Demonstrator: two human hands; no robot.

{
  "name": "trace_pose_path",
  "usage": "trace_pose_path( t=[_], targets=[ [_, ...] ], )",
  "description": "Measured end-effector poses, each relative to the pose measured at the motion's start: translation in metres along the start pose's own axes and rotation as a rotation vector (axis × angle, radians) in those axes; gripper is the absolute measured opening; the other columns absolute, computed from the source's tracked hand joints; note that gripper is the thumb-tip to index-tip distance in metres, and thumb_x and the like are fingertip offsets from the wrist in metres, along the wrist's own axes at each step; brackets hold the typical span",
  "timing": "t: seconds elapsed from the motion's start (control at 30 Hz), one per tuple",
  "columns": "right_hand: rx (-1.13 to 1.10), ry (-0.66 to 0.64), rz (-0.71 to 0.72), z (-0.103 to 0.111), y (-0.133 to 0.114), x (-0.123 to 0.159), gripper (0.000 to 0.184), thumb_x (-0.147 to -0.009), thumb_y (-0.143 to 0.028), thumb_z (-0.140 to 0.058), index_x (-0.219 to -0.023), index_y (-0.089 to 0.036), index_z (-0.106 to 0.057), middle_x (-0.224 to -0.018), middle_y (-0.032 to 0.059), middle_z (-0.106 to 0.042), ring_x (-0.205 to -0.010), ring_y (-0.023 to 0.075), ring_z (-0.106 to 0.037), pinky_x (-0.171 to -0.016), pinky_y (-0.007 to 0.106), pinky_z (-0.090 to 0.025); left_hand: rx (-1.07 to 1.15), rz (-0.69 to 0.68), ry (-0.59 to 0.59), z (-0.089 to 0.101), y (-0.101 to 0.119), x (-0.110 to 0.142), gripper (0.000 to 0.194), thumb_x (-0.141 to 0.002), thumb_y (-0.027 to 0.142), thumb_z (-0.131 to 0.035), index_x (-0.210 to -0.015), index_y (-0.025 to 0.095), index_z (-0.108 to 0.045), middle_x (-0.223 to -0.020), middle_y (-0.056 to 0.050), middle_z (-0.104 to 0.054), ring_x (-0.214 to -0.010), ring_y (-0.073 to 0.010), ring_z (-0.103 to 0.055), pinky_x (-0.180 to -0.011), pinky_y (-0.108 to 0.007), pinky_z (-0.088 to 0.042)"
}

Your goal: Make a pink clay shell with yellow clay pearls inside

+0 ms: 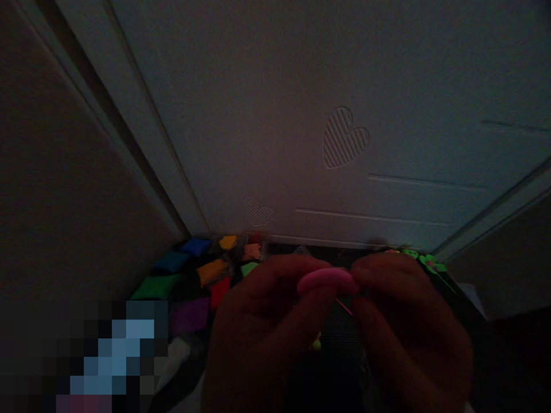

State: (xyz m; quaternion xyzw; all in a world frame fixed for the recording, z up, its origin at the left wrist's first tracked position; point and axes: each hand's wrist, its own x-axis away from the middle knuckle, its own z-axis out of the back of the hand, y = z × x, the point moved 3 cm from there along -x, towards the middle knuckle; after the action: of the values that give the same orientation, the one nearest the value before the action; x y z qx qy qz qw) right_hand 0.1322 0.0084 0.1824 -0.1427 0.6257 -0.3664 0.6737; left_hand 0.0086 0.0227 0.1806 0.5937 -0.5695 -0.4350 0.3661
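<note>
Here's the left hand [258, 327], fingers pinched firmly on a smooth pink piece [321, 280], and the right hand [413, 327], fingers nearly together, nipping its right end! It's up above the dark desk [333, 373]; coloured packets [189, 315] spread left, green flower shapes [430, 264] sit far right, heart-grooved panel [279, 115] behind.

Your view: dim, underexposed. Heart-patterned panel [267, 115]: palest large surface, grainy. Your left hand [262, 327] and right hand [413, 321]: deep shadow. Worktop [340, 338]: near black. Lower-left corner: coarse pixel blocks, detail lost. Light source: undeterminable.
</note>
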Motion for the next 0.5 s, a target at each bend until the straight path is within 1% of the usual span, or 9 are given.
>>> trace_pose_path(
  t=[0.1,0.23,0.27,0.33,0.4,0.47,0.5],
  targets=[
    [0.022,0.008,0.04,-0.0005,-0.0006,-0.0018,0.036,-0.072,-0.004,-0.057,-0.099,-0.028,-0.062,-0.089,-0.0022,-0.058,-0.085,0.0108,-0.054,-0.068,0.02,-0.048,0.025,-0.011,0.029,0.0006,-0.0017,0.0,0.011,-0.07,0.014,-0.067,-0.073,0.024,-0.066,-0.071,0.007,-0.07,-0.066,-0.0053,-0.064,-0.055,-0.007,-0.048],
    [0.017,-0.004,0.03,-0.0041,-0.0006,-0.0021,0.035,-0.074,-0.008,-0.059,-0.103,-0.027,-0.06,-0.091,-0.0036,-0.06,-0.084,0.0088,-0.055,-0.071,0.018,-0.048,0.021,-0.027,0.033,0.0017,-0.0035,0.0003,0.011,-0.072,0.016,-0.066,-0.074,0.026,-0.066,-0.074,0.008,-0.07,-0.068,-0.0047,-0.063,-0.054,-0.008,-0.046],
    [0.01,0.0,0.019,-0.0052,-0.0006,-0.0017,0.034,-0.074,-0.01,-0.06,-0.104,-0.028,-0.06,-0.092,-0.0045,-0.061,-0.084,0.0083,-0.055,-0.072,0.018,-0.048,0.017,-0.033,0.019,0.0022,-0.0038,0.0001,0.011,-0.073,0.016,-0.065,-0.074,0.027,-0.067,-0.077,0.008,-0.069,-0.07,-0.0044,-0.062,-0.055,-0.008,-0.046],
    [-0.002,0.012,-0.011,-0.0071,-0.0002,-0.0007,0.031,-0.074,-0.014,-0.062,-0.101,-0.029,-0.06,-0.09,-0.0067,-0.063,-0.082,0.0071,-0.056,-0.072,0.016,-0.048,0.014,-0.026,-0.045,0.0028,-0.005,-0.0006,0.01,-0.074,0.019,-0.064,-0.075,0.028,-0.067,-0.081,0.009,-0.068,-0.072,-0.004,-0.061,-0.058,-0.008,-0.046],
    [-0.009,0.02,-0.038,-0.0083,0.0006,0.0005,0.028,-0.075,-0.014,-0.062,-0.098,-0.03,-0.061,-0.087,-0.0078,-0.064,-0.079,0.0064,-0.056,-0.07,0.015,-0.048,0.025,0.016,-0.113,0.0032,-0.0068,-0.0013,0.007,-0.075,0.023,-0.063,-0.076,0.029,-0.067,-0.081,0.01,-0.068,-0.071,-0.0039,-0.06,-0.058,-0.008,-0.046],
    [-0.028,0.06,-0.06,-0.0076,0.002,0.0017,0.033,-0.074,-0.011,-0.063,-0.1,-0.031,-0.061,-0.086,-0.0078,-0.064,-0.077,0.007,-0.057,-0.069,0.016,-0.048,0.018,0.064,-0.137,0.004,-0.0085,-0.0021,0.008,-0.076,0.023,-0.062,-0.08,0.03,-0.065,-0.08,0.01,-0.068,-0.07,-0.0035,-0.06,-0.057,-0.008,-0.045],
    [-0.043,0.093,-0.07,-0.0064,0.0027,0.0022,0.036,-0.073,-0.01,-0.063,-0.101,-0.031,-0.06,-0.086,-0.0075,-0.064,-0.078,0.0077,-0.058,-0.069,0.018,-0.049,0.007,0.065,-0.135,0.0046,-0.0084,-0.0026,0.01,-0.076,0.022,-0.062,-0.081,0.03,-0.065,-0.08,0.01,-0.069,-0.071,-0.0035,-0.06,-0.058,-0.008,-0.045]
  ],
)
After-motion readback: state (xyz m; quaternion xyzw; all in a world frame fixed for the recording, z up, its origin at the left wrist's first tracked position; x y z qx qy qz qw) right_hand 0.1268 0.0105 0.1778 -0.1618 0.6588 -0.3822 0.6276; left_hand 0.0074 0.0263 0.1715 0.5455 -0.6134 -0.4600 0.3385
